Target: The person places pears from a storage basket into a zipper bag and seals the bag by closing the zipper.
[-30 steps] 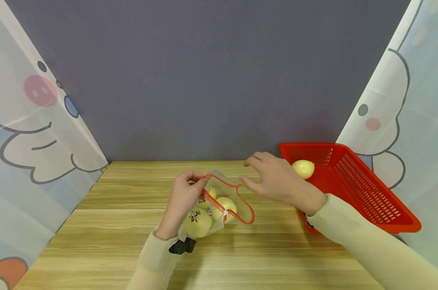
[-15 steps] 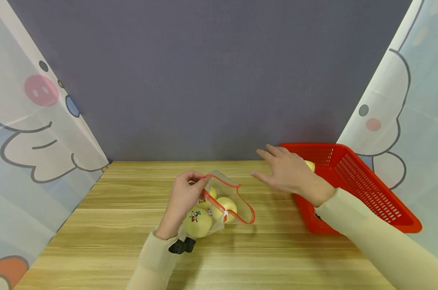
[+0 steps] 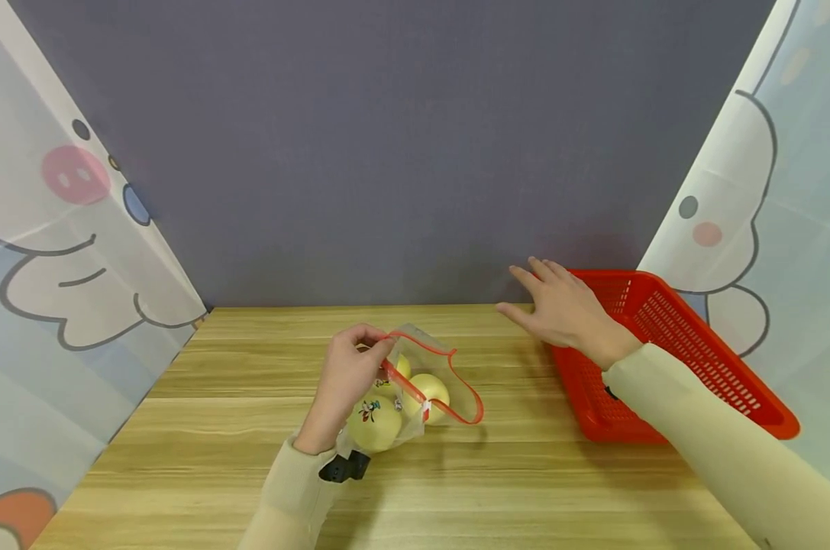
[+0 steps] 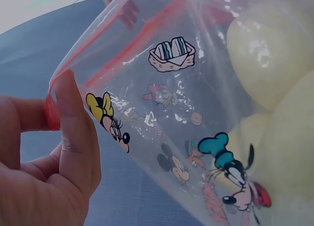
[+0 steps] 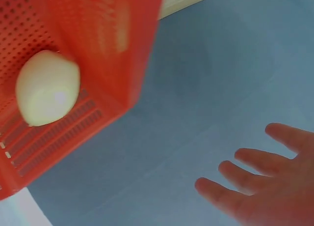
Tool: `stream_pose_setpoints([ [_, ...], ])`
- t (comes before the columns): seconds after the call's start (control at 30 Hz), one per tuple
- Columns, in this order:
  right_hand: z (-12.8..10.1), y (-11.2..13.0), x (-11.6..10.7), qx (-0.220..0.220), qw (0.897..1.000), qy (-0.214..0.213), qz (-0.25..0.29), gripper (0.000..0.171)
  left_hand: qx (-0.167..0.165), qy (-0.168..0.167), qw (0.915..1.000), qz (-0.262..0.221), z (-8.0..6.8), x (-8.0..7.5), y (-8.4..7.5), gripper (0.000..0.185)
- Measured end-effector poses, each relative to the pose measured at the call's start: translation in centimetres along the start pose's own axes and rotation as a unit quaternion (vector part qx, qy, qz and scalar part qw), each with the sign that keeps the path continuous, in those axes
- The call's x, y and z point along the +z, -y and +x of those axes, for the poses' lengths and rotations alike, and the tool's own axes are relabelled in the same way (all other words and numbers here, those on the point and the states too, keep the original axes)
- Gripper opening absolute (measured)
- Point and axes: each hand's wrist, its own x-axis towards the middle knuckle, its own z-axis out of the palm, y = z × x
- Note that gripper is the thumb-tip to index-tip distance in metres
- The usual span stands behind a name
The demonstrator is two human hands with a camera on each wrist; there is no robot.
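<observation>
A: Containers and contents?

B: Clear cartoon-printed zip bag (image 3: 415,386) with a red seal, lying on the surface (image 3: 201,458), holds three pale yellow lemons (image 3: 375,422). Red basket (image 3: 689,359) holds one lemon (image 5: 47,87).

A: Hands?

B: Left hand (image 3: 346,378) fingers pinch the bag's rim. Right hand (image 3: 566,313) fingers spread, above the basket.

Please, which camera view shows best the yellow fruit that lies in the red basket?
The right wrist view: there the fruit lies unhidden on the basket floor. In the head view the right hand covers it. The left wrist view shows only the bag and its own fruits.
</observation>
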Motion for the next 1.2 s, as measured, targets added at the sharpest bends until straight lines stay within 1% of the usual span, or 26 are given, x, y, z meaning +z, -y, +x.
stream_pose_setpoints([
  [0.3, 0.6, -2.5, 0.8, 0.030, 0.999, 0.017, 0.000, 0.085, -0.005, 0.001, 1.0000, -0.002, 0.2, -0.3, 0.0, 0.012],
  [0.57, 1.1, -4.4, 1.3, 0.048, 0.998, 0.030, 0.023, 0.087, -0.005, 0.001, 1.0000, -0.004, 0.2, -0.5, 0.0, 0.011],
  [0.77, 1.7, -5.8, 2.1, 0.065, 0.996, 0.047, 0.047, 0.087, -0.008, -0.005, 1.0000, 0.002, 0.0, -0.6, 0.0, 0.010],
  [0.97, 2.1, -6.9, 2.5, 0.081, 0.993, 0.060, 0.065, 0.087, -0.002, -0.008, 1.0000, 0.005, -0.1, -0.5, -0.1, 0.011],
  [1.2, 1.7, -8.8, 3.3, 0.108, 0.987, 0.091, 0.082, 0.090, -0.003, -0.005, 1.0000, -0.001, -0.1, -0.5, 0.0, 0.011],
])
